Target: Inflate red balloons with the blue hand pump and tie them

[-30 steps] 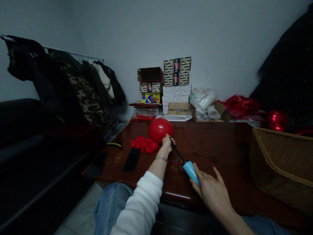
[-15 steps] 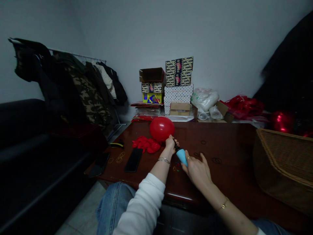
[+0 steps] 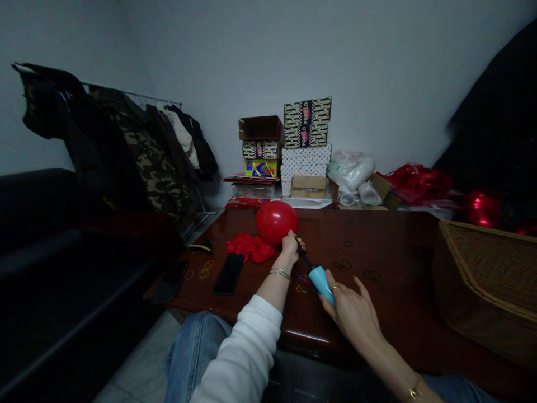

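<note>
My left hand point(image 3: 290, 244) is closed around the neck of a round red balloon point(image 3: 276, 221), pinching it onto the black nozzle of a hand pump. My right hand point(image 3: 351, 310) grips the pump's light blue barrel point(image 3: 322, 281), with the outer fingers spread. A thin black rod runs from the barrel up to the nozzle. Both hands hover just above the dark red-brown table point(image 3: 390, 252). A heap of flat red balloons point(image 3: 248, 247) lies left of my left hand.
Two dark phones point(image 3: 227, 273) and loose rubber bands point(image 3: 203, 272) lie at the table's left. A wicker basket point(image 3: 486, 280) stands at the right. Stacked boxes point(image 3: 304, 145) and plastic bags sit behind the table. Coats hang on a rack point(image 3: 126, 145) at left.
My right hand pushed the blue barrel in toward the nozzle, then drew it partly back out toward me. The balloon stays on the nozzle in my left hand.
</note>
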The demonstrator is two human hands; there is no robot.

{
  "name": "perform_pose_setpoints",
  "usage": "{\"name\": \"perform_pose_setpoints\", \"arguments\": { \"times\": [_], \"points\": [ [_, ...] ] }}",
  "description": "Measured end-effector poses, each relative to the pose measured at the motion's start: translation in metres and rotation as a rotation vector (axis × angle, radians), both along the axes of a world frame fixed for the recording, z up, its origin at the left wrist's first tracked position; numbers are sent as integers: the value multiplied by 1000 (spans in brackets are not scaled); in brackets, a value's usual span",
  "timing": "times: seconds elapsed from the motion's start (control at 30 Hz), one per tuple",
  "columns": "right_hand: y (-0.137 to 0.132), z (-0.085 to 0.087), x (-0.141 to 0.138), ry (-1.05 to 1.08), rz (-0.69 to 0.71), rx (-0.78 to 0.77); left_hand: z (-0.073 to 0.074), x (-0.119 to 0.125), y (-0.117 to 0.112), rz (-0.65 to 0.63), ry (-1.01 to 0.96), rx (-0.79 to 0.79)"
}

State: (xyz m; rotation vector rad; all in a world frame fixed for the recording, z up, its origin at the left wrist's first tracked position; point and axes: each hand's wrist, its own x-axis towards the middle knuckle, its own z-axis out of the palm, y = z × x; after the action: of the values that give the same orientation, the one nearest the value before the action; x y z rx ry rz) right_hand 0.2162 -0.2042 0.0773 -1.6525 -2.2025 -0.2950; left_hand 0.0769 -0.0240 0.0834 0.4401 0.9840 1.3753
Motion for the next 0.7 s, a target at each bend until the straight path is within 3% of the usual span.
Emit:
{"name": "perform_pose_setpoints", "arguments": {
  "times": [0.33,0.7],
  "points": [
    [-30,-17,26,9,36,37,4,-3,1,-1,-15,-13],
    [-6,-3,7,4,16,11,5,2,-7,13,4,-5]
  ]
}}
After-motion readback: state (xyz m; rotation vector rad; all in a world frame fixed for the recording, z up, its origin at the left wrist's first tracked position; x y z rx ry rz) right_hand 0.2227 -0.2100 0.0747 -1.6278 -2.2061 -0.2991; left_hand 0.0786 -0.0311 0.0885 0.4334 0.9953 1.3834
